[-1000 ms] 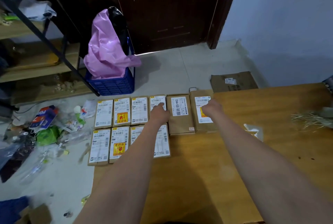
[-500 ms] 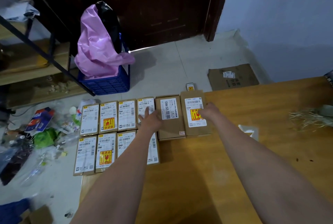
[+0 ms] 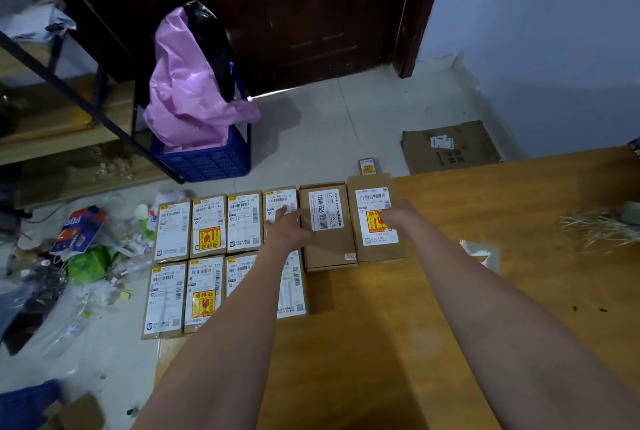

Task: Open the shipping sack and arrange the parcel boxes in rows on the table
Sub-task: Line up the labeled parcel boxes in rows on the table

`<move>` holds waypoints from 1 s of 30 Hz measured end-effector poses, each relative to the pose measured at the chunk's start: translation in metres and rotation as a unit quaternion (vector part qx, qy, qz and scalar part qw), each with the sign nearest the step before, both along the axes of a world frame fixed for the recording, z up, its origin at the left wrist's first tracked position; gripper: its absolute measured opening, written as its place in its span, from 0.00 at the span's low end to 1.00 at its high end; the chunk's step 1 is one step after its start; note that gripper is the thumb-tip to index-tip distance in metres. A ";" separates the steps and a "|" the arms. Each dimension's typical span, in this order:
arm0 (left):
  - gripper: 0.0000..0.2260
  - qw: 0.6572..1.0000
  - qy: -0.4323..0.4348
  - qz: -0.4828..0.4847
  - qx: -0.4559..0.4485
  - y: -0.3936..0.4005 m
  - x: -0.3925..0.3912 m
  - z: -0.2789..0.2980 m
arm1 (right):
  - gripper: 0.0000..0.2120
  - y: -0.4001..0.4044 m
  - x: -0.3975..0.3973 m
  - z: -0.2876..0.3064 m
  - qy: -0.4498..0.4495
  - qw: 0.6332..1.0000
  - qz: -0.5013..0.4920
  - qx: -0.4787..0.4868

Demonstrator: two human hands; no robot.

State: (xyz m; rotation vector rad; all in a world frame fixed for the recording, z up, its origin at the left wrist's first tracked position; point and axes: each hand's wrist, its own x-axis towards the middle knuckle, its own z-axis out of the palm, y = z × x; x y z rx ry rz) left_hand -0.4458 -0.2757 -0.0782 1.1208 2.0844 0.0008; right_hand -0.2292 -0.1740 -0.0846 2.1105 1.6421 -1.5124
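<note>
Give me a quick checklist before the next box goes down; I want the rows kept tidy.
1. Far row lined up: not ok; the two plain brown boxes at its right end, one under the left hand and one under the right hand, sit out of line with the labelled boxes.
2. Near row started: ok; four boxes, the fourth partly hidden by the left forearm.
3. Hands free: ok; neither hand holds anything.
4. Table space: ok; bare table right of the near row.
5. Sack with remaining boxes: cannot tell; not in view.
</note>
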 end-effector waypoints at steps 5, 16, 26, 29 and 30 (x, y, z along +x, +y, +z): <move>0.29 1.000 0.002 -0.017 0.008 -0.002 0.000 0.004 | 0.17 -0.002 -0.004 0.000 -0.017 1.000 0.019 -0.002; 0.32 0.998 0.058 -0.009 0.013 -0.005 0.011 -0.001 | 0.26 0.005 -0.006 -0.004 -0.044 0.998 -0.030 0.015; 0.37 0.997 0.051 -0.055 -0.026 -0.002 0.022 -0.013 | 0.16 0.003 -0.010 -0.009 -0.032 0.999 -0.010 0.035; 0.36 0.998 0.037 -0.048 -0.025 0.001 0.018 -0.013 | 0.21 0.005 -0.011 -0.014 -0.024 0.999 -0.034 0.024; 0.36 0.998 0.031 -0.045 -0.021 0.001 0.017 -0.012 | 0.22 0.006 -0.011 -0.015 -0.028 0.999 -0.039 0.022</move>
